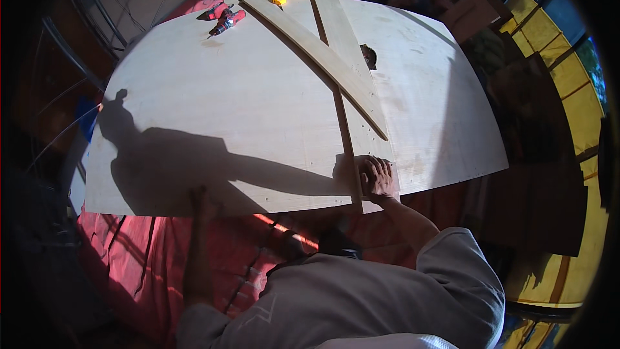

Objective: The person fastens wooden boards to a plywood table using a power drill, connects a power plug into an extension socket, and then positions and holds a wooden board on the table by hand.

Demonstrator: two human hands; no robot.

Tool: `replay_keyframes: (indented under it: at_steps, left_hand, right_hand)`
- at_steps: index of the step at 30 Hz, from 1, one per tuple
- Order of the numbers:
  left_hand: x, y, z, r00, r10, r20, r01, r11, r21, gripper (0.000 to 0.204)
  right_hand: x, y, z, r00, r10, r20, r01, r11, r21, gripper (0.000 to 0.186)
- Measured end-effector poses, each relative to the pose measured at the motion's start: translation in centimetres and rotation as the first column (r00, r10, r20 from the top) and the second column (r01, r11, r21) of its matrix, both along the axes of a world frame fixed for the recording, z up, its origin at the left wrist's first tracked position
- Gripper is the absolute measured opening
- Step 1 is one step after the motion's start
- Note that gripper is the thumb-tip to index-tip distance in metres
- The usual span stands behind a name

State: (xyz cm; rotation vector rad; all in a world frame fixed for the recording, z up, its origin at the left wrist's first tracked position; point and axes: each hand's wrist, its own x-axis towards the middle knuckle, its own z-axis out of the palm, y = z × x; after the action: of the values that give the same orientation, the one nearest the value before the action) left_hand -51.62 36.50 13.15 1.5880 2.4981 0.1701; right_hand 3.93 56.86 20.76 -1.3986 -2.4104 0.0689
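A large pale plywood sheet [271,110] lies in front of me. Across it runs a wide wooden board [342,32], and a narrower plank [303,45] rests slantwise on top. My right hand [378,178] presses down on the near end of the wide board, its fingers spread. Close to the sheet's front edge is my left hand [203,203], in deep shadow, so its fingers are hard to make out. A red cordless drill [227,22] lies on the far left part of the sheet, beside a second red tool [213,11].
Near the slanted plank's far end sits a yellow tape measure [279,1]. A dark round object [369,57] lies against the wide board's right edge. Red sheeting [155,252] covers the ground, curved metal bars [74,55] stand left, and yellow panels [558,45] line the right.
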Motion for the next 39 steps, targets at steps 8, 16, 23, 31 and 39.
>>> replay_keyframes:
  at_steps: [8, 16, 23, 31, 39]
  left_hand:
    - [1.3, -1.1, 1.5, 0.992, 0.127, 0.019, -0.126, 0.99, -0.061, 0.094]
    - [15.4, -17.2, -0.6, 0.941, 0.315, 0.126, -0.338, 0.854, 0.395, 0.061]
    - [33.2, -49.4, -8.7, -0.161, 0.964, 0.211, -0.455, 0.117, -0.883, 0.084]
    - [10.5, -51.3, -7.8, -0.537, -0.069, 0.841, -0.82, -0.192, -0.539, 0.099]
    - [-20.5, -44.6, 5.0, -0.058, -0.511, 0.858, -0.912, -0.322, -0.254, 0.074]
  right_hand:
    - [-1.6, 0.8, 0.2, 0.994, 0.055, 0.095, -0.057, 0.998, 0.009, 0.043]
    - [-1.6, 2.1, -1.4, 0.982, 0.149, 0.115, -0.157, 0.985, 0.065, 0.043]
    - [-4.1, 2.4, -1.9, 0.985, 0.137, 0.106, -0.145, 0.987, 0.069, 0.043]
    - [-12.1, 7.1, 2.5, 0.953, 0.288, -0.098, -0.233, 0.897, 0.376, 0.043]
    - [-71.1, -38.0, 10.9, 0.455, 0.514, -0.727, -0.871, 0.428, -0.242, 0.062]
